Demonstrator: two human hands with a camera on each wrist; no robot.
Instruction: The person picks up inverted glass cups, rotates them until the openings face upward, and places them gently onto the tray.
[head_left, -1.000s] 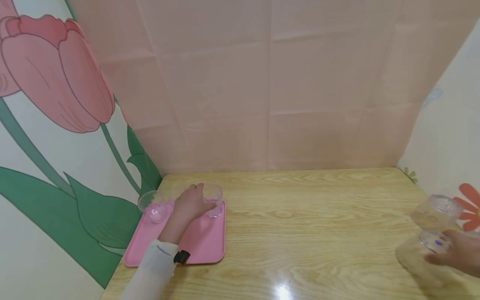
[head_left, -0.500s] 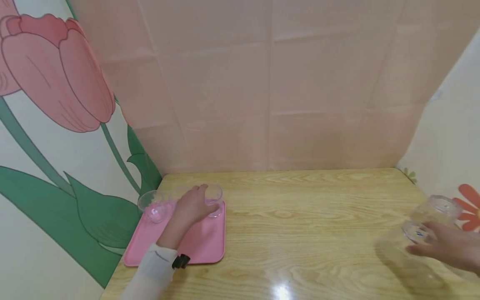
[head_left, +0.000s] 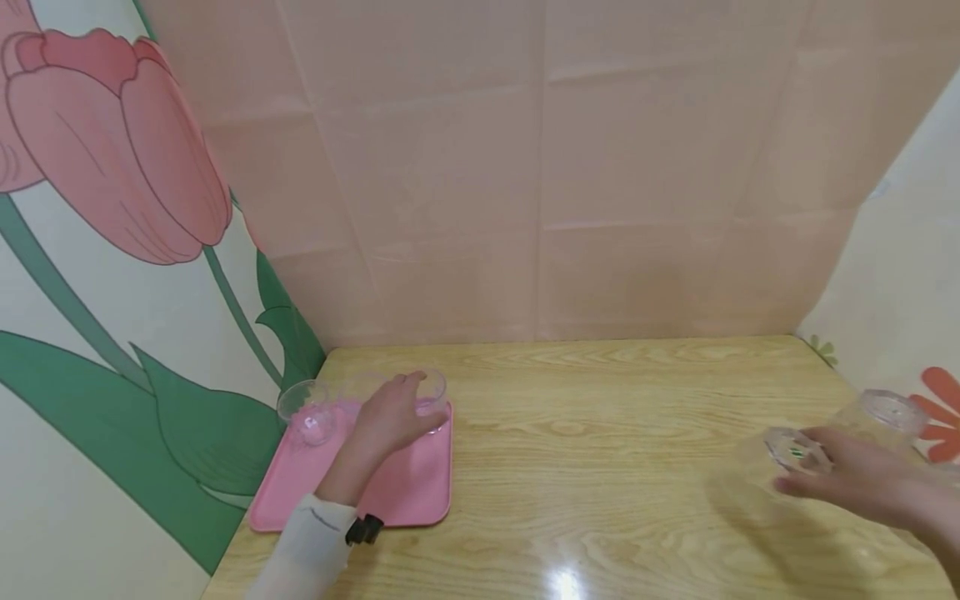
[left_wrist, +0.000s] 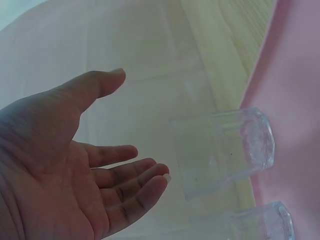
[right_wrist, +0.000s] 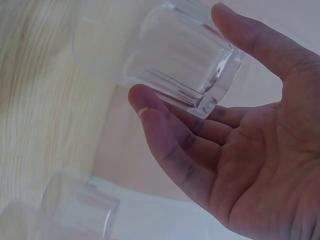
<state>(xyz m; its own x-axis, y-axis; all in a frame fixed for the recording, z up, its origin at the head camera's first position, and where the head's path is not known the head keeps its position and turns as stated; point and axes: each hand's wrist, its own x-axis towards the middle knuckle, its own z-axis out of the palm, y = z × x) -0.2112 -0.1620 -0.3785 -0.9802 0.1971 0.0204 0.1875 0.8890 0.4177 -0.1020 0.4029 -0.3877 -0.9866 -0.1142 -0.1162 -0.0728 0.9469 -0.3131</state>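
Note:
My left hand (head_left: 390, 417) hovers over the pink tray (head_left: 414, 500), its fingers loosely spread. In the left wrist view a gap separates its fingertips from a clear drinking glass (left_wrist: 225, 150) standing on the tray; a second glass (left_wrist: 272, 222) shows lower down. In the head view one glass (head_left: 433, 387) is partly behind that hand, and another glass (head_left: 306, 415) stands at the tray's left. On the right, my right hand (head_left: 858, 475) grips a clear glass (right_wrist: 185, 55) between thumb and fingers. This glass is upside down, its thick base (head_left: 797, 452) toward the palm.
Another upside-down glass (head_left: 891, 410) stands at the table's right, behind the right hand. The wooden table (head_left: 585, 450) stretches between the hands. A pinkish sheet (head_left: 540, 208) hangs at the back, with painted walls (head_left: 135, 300) at the sides.
My right hand has moved left with the upside-down glass, away from the glass behind it. My left hand has shifted slightly right over the tray.

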